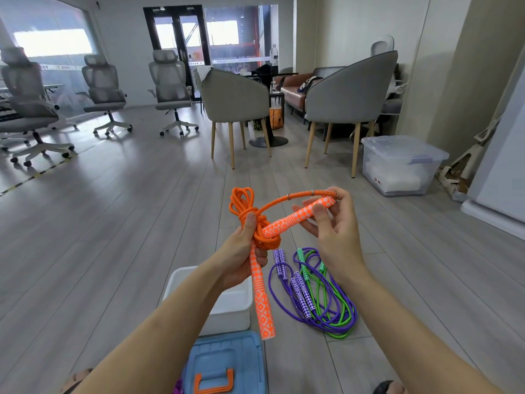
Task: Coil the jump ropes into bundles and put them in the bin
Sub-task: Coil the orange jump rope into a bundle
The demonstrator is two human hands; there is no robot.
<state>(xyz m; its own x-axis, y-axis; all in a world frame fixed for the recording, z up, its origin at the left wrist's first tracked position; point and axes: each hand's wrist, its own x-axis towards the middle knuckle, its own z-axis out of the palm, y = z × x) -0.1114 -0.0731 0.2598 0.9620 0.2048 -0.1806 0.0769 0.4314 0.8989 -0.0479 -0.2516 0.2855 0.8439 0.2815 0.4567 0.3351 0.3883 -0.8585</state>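
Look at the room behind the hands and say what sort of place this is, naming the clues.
Probably an office or meeting lounge. Wheeled mesh office chairs stand along a glass partition, grey upholstered chairs are drawn up to a small table, and a brown sofa sits behind them.

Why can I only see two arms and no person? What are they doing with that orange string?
The camera sits on the person's head and looks down, so you see only their arms. The left hand grips a coiled orange jump rope at its knot. The right hand pinches one of its handles. On the floor lie purple ropes and a green rope, still loose. The white bin under the left arm is where the bundles go.
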